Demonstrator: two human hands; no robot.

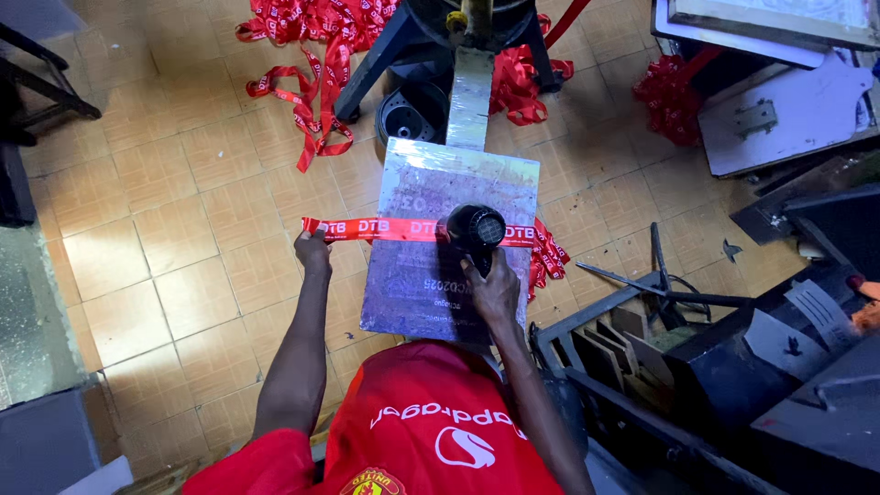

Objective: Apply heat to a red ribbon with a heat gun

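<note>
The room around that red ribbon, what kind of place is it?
Probably a small printing workshop: a red ribbon lies stretched over a flat printing board, the right hand aims a black hair dryer at it, and more ribbon lies heaped on the tiled floor.

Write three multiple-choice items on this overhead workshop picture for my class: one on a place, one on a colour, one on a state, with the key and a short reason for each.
1. Where does the printed ribbon lie?
A. Across the flat board
B. On a chair
C. Inside a drawer

2. What colour is the ribbon?
A. Blue
B. Red
C. Green

3. What is the right hand doing?
A. Hanging empty
B. Resting flat on the floor
C. Gripping a black hair dryer

Key: 1 A, it stretches over the board, its end pinned by the left hand. 2 B, it is red with white print. 3 C, the fingers wrap the dryer's handle above the ribbon.
</note>
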